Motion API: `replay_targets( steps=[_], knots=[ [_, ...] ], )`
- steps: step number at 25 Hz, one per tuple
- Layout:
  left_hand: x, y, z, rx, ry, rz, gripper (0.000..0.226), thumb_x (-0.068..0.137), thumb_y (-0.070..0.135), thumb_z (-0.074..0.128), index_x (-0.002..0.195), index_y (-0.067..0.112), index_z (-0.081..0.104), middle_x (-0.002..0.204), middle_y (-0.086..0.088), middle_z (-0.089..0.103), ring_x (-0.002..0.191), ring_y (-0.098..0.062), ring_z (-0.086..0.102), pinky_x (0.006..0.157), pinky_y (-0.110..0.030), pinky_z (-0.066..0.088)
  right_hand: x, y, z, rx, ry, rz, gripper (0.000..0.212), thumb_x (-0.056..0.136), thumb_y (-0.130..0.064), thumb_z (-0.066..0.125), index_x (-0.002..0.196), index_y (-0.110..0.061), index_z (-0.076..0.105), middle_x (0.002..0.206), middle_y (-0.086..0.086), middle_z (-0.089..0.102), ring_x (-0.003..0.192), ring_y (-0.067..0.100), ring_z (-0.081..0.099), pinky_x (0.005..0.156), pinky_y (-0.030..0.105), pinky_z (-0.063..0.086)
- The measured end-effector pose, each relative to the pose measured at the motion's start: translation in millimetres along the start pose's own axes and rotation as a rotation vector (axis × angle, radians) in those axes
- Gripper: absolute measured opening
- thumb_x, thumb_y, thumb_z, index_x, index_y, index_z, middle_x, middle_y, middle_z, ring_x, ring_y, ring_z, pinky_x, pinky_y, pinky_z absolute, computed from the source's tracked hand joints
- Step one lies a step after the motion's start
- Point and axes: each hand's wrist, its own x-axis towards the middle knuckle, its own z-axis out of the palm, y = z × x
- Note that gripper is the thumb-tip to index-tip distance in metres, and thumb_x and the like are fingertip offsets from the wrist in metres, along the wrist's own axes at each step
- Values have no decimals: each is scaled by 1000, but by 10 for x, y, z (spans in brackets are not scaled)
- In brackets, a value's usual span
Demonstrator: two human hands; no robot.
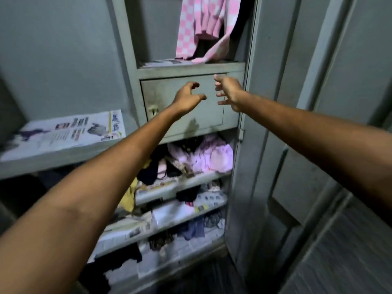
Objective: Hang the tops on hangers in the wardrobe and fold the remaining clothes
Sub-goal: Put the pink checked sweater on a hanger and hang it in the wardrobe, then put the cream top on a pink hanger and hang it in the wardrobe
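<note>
A pink and white checked top [203, 24] hangs in the upper compartment of the grey metal wardrobe [191, 67], its hem draped onto the shelf. Both my arms reach forward in front of the closed locker door [182, 124] below it. My left hand [186, 97] has loosely curled fingers and holds nothing. My right hand [228, 92] is spread, fingers apart, also empty. Under the locker, a shelf holds a heap of crumpled pink and dark clothes [201, 155].
Lower shelves lined with newspaper [180, 211] carry loose dark, yellow and blue garments. A side shelf at left bears a newspaper sheet [67, 132]. The wardrobe's open door [286, 145] stands at right.
</note>
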Motion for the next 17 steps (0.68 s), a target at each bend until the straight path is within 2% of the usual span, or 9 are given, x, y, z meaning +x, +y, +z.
replay_targets(
  steps=[2, 4, 7, 8, 10, 12, 13, 15, 17],
  knots=[
    [-381, -101, 281, -4, -34, -79, 52, 86, 17, 63, 133, 7, 46, 139, -8, 47, 128, -19, 43, 97, -20, 33, -348, 379, -39, -28, -65, 54, 21, 96, -32, 46, 92, -13, 53, 90, 0, 51, 85, 14, 48, 76, 33, 43],
    [-742, -183, 540, -22, -76, -142, 49, 84, 16, 65, 129, 6, 48, 131, -11, 52, 120, -21, 49, 93, -22, 38, -667, 727, -78, -64, -115, 102, 21, 97, -31, 45, 88, -14, 54, 84, -1, 50, 75, 11, 47, 64, 27, 41],
    [-1435, -232, 889, -120, -101, -224, 39, 81, 15, 67, 116, 10, 51, 108, -7, 56, 99, -17, 52, 75, -19, 42, -1195, 1265, -218, -150, -190, 189, 29, 97, -31, 44, 115, -12, 57, 101, 2, 52, 91, 15, 48, 63, 27, 40],
    [-1652, -263, 986, -106, -117, -256, 38, 84, 12, 65, 119, 9, 50, 111, -8, 56, 103, -18, 52, 76, -18, 41, -1376, 1426, -274, -164, -221, 223, 28, 98, -32, 43, 117, -14, 55, 105, 2, 50, 94, 15, 46, 64, 28, 39],
    [-2056, -327, 1156, -26, -182, -328, 35, 88, 12, 61, 121, 6, 51, 121, -10, 55, 110, -20, 53, 82, -17, 40, -1729, 1719, -407, -173, -287, 289, 21, 99, -34, 40, 108, -18, 50, 100, 2, 48, 88, 14, 45, 63, 27, 36],
    [-2432, -295, 1288, 32, -292, -369, 9, 91, 10, 55, 100, 11, 57, 96, -6, 57, 84, -17, 56, 64, -14, 42, -2064, 1987, -579, -179, -309, 361, 21, 100, -37, 36, 104, -19, 47, 88, -2, 48, 76, 10, 43, 64, 27, 36],
    [-2577, -250, 1366, 55, -371, -368, 8, 92, 9, 52, 97, 10, 58, 83, -2, 53, 70, -13, 51, 52, -12, 39, -2207, 2116, -679, -181, -313, 397, 22, 100, -38, 35, 102, -20, 47, 84, -3, 47, 74, 9, 42, 66, 28, 38],
    [-2853, -184, 1644, 98, -578, -383, 23, 95, 8, 46, 115, 4, 57, 80, 1, 47, 54, -3, 43, 40, -7, 31, -2521, 2427, -978, -187, -305, 463, 27, 99, -42, 34, 89, -22, 48, 80, -3, 43, 70, 9, 40, 64, 28, 39],
    [-3079, -178, 2024, 89, -806, -494, 21, 99, 12, 40, 114, 14, 54, 84, 1, 45, 53, -1, 40, 43, -8, 29, -2835, 2718, -1338, -195, -276, 525, 30, 99, -43, 34, 79, -23, 44, 76, -2, 39, 66, 9, 39, 59, 26, 38]
  ],
)
